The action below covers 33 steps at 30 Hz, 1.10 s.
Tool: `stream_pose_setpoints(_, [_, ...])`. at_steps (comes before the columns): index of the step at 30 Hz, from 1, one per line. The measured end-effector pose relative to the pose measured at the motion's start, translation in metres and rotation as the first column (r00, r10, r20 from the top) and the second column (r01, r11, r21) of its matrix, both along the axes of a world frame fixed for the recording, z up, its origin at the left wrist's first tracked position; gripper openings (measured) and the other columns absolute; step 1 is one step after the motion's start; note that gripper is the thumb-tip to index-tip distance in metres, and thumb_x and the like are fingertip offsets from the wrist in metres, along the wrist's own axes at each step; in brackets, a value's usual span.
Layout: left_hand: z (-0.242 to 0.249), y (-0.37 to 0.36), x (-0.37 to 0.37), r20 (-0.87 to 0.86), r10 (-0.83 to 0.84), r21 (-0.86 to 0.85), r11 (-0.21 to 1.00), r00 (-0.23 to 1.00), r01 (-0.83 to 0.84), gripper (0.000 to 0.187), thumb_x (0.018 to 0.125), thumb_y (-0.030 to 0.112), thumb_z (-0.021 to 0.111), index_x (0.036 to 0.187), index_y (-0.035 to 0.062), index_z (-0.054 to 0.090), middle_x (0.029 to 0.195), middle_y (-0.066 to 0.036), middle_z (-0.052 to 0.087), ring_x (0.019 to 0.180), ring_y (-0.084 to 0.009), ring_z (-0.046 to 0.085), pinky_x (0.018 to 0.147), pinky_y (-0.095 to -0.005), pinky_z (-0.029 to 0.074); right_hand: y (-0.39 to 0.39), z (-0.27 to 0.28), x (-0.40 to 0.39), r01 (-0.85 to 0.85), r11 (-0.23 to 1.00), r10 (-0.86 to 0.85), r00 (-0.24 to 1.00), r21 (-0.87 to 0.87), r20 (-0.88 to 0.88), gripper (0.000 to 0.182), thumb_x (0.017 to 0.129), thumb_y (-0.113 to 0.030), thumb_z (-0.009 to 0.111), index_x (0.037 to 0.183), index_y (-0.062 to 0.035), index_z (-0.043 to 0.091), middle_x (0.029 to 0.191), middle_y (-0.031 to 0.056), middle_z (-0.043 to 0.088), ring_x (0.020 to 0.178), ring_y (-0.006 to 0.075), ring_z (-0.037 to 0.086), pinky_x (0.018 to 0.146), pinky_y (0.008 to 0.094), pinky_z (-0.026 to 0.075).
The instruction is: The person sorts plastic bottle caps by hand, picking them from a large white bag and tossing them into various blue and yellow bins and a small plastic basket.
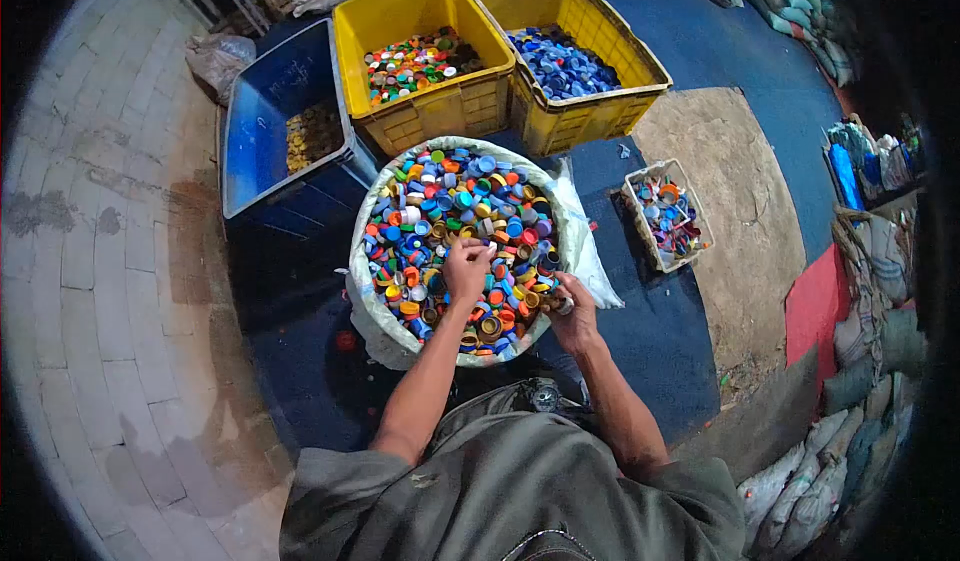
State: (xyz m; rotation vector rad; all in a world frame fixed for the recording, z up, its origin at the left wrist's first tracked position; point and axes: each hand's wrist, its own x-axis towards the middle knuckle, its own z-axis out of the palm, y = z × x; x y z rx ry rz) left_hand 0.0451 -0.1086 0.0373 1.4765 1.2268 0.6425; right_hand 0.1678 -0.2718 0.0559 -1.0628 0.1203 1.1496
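A large round sack (362,261) with a rolled pale rim stands in front of me, full of mixed plastic bottle caps (440,201) in blue, orange, yellow, white and other colours. My left hand (467,273) is over the middle of the heap, its fingers closed around a small whitish cap (491,248) at the fingertips. At the right rim of the sack, my right hand (575,319) is curled closed around caps; a whitish one (566,306) shows between its fingers. The fingers partly hide how many it holds.
Behind the sack stand a blue bin (260,186) with yellowish caps, a yellow bin (435,121) with mixed caps and another yellow bin (590,121) with blue caps. A small white basket (673,261) of mixed pieces lies right. Filled sacks (800,491) line the right side.
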Motion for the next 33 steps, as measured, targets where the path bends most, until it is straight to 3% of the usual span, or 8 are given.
stream_pose_setpoints(3, [-0.013, -0.004, -0.030, 0.389, 0.210, -0.292, 0.952, 0.897, -0.096, 0.026, 0.081, 0.011, 0.070, 0.101, 0.0019, 0.056, 0.093, -0.006, 0.064, 0.081, -0.0160, 0.061, 0.074, -0.0293, 0.049, 0.032, -0.011, 0.002, -0.112, 0.973, 0.192, 0.880, -0.204, 0.433, 0.025, 0.079, -0.018, 0.071, 0.098, -0.0060, 0.060, 0.070, -0.0021, 0.049, 0.061, 0.0104, 0.046, 0.056, 0.0256, 0.039])
stream_pose_setpoints(5, [-0.002, -0.009, -0.055, 0.591, 0.392, -0.548, 0.837, 0.706, -0.006, 0.013, 0.087, 0.004, 0.056, 0.100, 0.0032, 0.056, 0.096, -0.010, 0.062, 0.090, -0.0199, 0.061, 0.079, -0.0339, 0.051, 0.052, -0.010, 0.005, -0.167, 0.920, 0.387, 0.540, -0.356, 0.747, 0.026, 0.077, -0.013, 0.071, 0.098, -0.0042, 0.060, 0.073, 0.0013, 0.054, 0.066, 0.0124, 0.051, 0.060, 0.0276, 0.043])
stream_pose_setpoints(7, [-0.001, -0.015, -0.080, 0.718, 0.456, -0.594, 0.796, 0.526, 0.121, 0.012, 0.087, 0.006, 0.053, 0.098, 0.0027, 0.056, 0.095, -0.011, 0.062, 0.093, -0.0249, 0.061, 0.083, -0.0380, 0.051, 0.076, -0.011, 0.006, -0.143, 0.943, 0.320, 0.145, -0.300, 0.936, 0.032, 0.074, -0.010, 0.071, 0.102, -0.0025, 0.058, 0.078, 0.0123, 0.060, 0.073, 0.0261, 0.061, 0.064, 0.0361, 0.049])
stream_pose_setpoints(9, [0.002, -0.021, -0.098, 0.728, 0.570, -0.661, 0.732, 0.381, 0.166, 0.015, 0.083, 0.012, 0.054, 0.094, 0.0028, 0.057, 0.092, -0.012, 0.061, 0.093, -0.0280, 0.060, 0.087, -0.0428, 0.049, 0.096, -0.009, 0.006, -0.225, 0.921, 0.344, 0.090, -0.317, 0.935, 0.039, 0.075, -0.008, 0.068, 0.111, -0.0048, 0.055, 0.092, 0.0162, 0.063, 0.087, 0.0344, 0.062, 0.072, 0.0402, 0.050])
stream_pose_setpoints(11, [0.002, -0.027, -0.108, 0.665, 0.659, -0.733, 0.667, 0.352, 0.134, 0.014, 0.084, 0.016, 0.055, 0.091, 0.0038, 0.058, 0.086, -0.010, 0.061, 0.084, -0.0258, 0.060, 0.084, -0.0422, 0.049, 0.111, -0.008, 0.007, -0.253, 0.881, 0.374, -0.147, -0.400, 0.916, 0.059, 0.076, -0.004, 0.063, 0.131, -0.0088, 0.042, 0.113, 0.0198, 0.059, 0.097, 0.0391, 0.059, 0.078, 0.0459, 0.048])
stream_pose_setpoints(19, [-0.001, -0.044, -0.139, 0.560, 0.717, -0.790, 0.613, 0.415, 0.009, 0.016, 0.090, 0.025, 0.057, 0.083, 0.0112, 0.057, 0.073, 0.000, 0.056, 0.069, -0.0153, 0.054, 0.064, -0.0327, 0.043, 0.145, -0.023, 0.006, -0.224, 0.746, 0.541, -0.345, -0.627, 0.767, 0.064, 0.078, -0.008, 0.056, 0.138, -0.0137, 0.034, 0.104, 0.0188, 0.064, 0.084, 0.0394, 0.063, 0.067, 0.0464, 0.049])
stream_pose_setpoints(27, [-0.005, -0.038, -0.140, 0.435, 0.670, -0.697, 0.674, 0.601, -0.246, 0.012, 0.088, 0.023, 0.063, 0.088, 0.0126, 0.057, 0.069, 0.004, 0.050, 0.061, -0.0079, 0.046, 0.059, -0.0265, 0.037, 0.147, -0.040, 0.007, -0.211, 0.871, 0.318, -0.445, -0.443, 0.837, 0.057, 0.080, -0.006, 0.052, 0.134, -0.0131, 0.040, 0.096, 0.0166, 0.066, 0.077, 0.0356, 0.064, 0.060, 0.0452, 0.050])
stream_pose_setpoints(33, [-0.015, -0.021, -0.132, 0.302, 0.588, -0.501, 0.767, 0.750, -0.400, 0.015, 0.084, 0.015, 0.067, 0.092, 0.0073, 0.057, 0.074, 0.002, 0.053, 0.060, -0.0057, 0.045, 0.053, -0.0270, 0.038, 0.133, -0.030, 0.010, -0.220, 0.848, 0.427, -0.254, -0.481, 0.868, 0.056, 0.076, -0.003, 0.055, 0.130, -0.0136, 0.044, 0.107, 0.0130, 0.065, 0.086, 0.0341, 0.065, 0.067, 0.0431, 0.051])
